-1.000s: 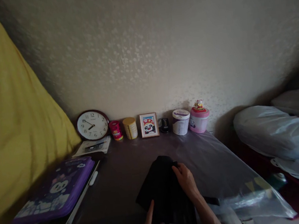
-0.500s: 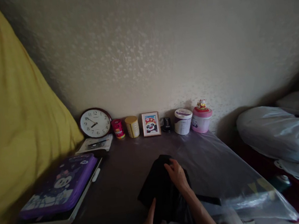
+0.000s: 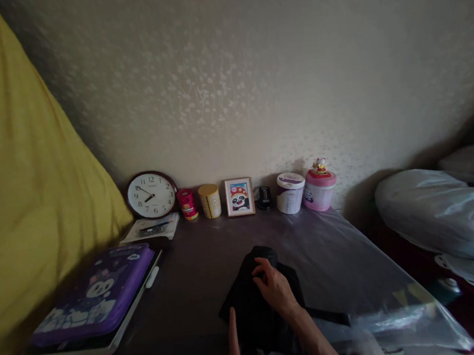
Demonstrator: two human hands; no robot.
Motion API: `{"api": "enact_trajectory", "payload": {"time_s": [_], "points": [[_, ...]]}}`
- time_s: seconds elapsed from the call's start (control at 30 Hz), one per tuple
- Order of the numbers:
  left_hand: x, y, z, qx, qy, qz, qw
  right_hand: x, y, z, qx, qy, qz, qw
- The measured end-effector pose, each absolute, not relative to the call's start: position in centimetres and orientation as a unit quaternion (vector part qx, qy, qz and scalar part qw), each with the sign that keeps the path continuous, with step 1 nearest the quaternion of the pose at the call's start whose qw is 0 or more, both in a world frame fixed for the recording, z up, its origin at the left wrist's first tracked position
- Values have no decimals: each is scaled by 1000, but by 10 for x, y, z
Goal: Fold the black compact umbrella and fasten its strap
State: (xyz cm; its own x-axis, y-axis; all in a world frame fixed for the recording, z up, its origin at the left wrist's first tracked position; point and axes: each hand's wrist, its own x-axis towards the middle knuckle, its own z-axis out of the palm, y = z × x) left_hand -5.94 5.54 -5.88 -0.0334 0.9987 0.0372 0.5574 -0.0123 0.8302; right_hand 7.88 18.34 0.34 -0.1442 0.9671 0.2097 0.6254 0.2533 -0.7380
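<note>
A black cloth item (image 3: 252,322) with a narrow strap (image 3: 330,317) lies at the table's near edge, partly folded; its exact kind is too dark to tell. Over its upper middle, my right hand (image 3: 275,289) has bent fingers closed on the fabric, though the fingertips' grip is hard to see. My left hand (image 3: 231,350) comes in from the bottom edge. Its index finger stretches straight along the cloth's left side, while the other fingers are mostly hidden. Something whitish shows below the cloth between my wrists.
Along the wall stand a clock (image 3: 152,195), a pink can (image 3: 188,204), a yellow tin (image 3: 210,202), a framed panda picture (image 3: 239,197), and two tubs, white (image 3: 290,193) and pink (image 3: 320,191). A purple case (image 3: 99,293) lies left, beside a yellow curtain (image 3: 30,182). White bags (image 3: 439,207) are at right.
My right hand has shifted left and a little down across the cloth, uncovering a dark flap at its right. My left index finger has moved left and straightened upward.
</note>
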Motion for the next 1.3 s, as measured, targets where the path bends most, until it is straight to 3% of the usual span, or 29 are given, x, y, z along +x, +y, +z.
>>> {"api": "enact_trajectory", "payload": {"time_s": [0.37, 0.63, 0.87, 1.0, 1.3], "points": [[-70, 64, -96, 708, 530, 380, 272, 85, 159, -1, -460, -797, 100, 379], [-64, 61, -83, 692, 558, 386, 246, 97, 182, -13, -475, -783, 26, 400], [-65, 60, -85, 670, 588, 356, 281, 103, 222, -6, -523, -776, 65, 346], [-65, 59, -81, 666, 592, 364, 272, 119, 234, -6, -579, -714, 116, 375], [-62, 56, -86, 659, 580, 391, 274, 190, 196, -27, -720, -577, 203, 328]]}}
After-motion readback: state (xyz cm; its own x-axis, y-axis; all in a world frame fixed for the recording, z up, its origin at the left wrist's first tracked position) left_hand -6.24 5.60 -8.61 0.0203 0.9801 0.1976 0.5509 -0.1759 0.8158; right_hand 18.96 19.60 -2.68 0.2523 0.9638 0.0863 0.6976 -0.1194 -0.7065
